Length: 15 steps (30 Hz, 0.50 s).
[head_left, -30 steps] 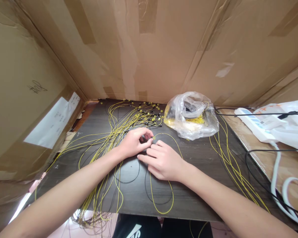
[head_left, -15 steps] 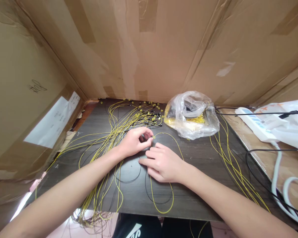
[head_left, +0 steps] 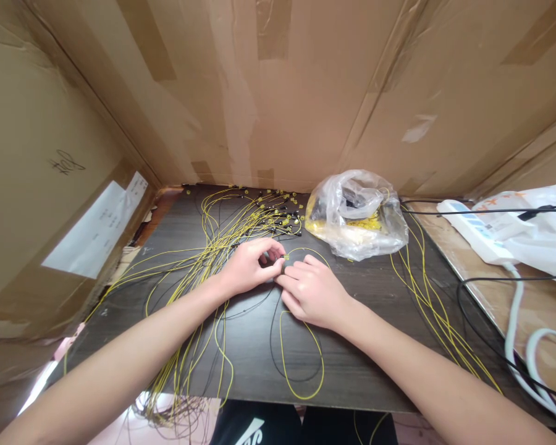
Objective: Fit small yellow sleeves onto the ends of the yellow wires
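Observation:
My left hand (head_left: 252,264) is closed in a pinch on a small yellow-and-black connector (head_left: 286,257), whose dark end disappears between thumb and fingers. A yellow wire (head_left: 323,364) loops below my right hand, with a thin black wire (head_left: 271,349) beside it. My right hand (head_left: 312,292) is curled close to the left fingertips, its fingers closed on a thin wire; its exact grip is partly hidden. Behind my left hand, a bundle of yellow and black wires (head_left: 208,259) with several small connectors (head_left: 278,216) spreads over the dark tabletop (head_left: 366,364).
A clear plastic bag (head_left: 356,216) with yellow items stands at the back right. More yellow wires (head_left: 433,303) lie right of it. A white power strip (head_left: 477,232) and cables sit at the right edge. Cardboard walls (head_left: 306,111) enclose the back and sides.
My right hand has moved up toward the left fingertips, and its outstretched index finger has drawn in. The black wire near it has shifted. My left hand keeps its pinch on the connector.

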Motion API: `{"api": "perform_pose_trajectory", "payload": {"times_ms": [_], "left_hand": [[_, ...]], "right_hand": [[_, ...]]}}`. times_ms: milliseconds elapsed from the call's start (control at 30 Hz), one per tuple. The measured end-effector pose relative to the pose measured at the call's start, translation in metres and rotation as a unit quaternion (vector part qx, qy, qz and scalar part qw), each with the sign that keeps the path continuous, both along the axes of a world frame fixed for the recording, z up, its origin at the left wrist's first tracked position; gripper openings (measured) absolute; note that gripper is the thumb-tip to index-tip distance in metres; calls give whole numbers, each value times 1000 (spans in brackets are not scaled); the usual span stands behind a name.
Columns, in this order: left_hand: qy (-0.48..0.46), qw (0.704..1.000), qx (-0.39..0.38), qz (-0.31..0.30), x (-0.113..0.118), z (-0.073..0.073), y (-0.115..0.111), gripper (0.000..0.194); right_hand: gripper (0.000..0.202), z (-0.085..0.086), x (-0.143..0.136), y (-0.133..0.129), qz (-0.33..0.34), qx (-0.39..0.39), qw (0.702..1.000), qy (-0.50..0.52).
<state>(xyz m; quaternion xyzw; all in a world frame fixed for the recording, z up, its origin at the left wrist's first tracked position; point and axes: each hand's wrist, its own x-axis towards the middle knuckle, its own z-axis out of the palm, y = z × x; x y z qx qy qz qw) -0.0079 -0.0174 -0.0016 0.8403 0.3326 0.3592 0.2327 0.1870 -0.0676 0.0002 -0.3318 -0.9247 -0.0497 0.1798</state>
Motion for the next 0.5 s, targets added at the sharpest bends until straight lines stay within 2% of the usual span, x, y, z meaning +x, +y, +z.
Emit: {"api": "perform_pose_trajectory", "payload": {"times_ms": [100, 233, 367, 500], "left_hand": [[-2, 1000, -3, 0, 0, 0, 0, 8], [-6, 1000, -4, 3, -1, 1, 0, 7], [1, 1000, -5, 0, -2, 1, 0, 8], [4, 1000, 0, 1, -1, 1, 0, 9]], "right_hand": [[20, 1, 0, 1, -19, 6, 1000, 24], [23, 3, -1, 1, -48, -8, 993, 109], [17, 5, 0, 2, -120, -47, 970, 207], [16, 4, 3, 7, -173, -90, 958, 212]]}}
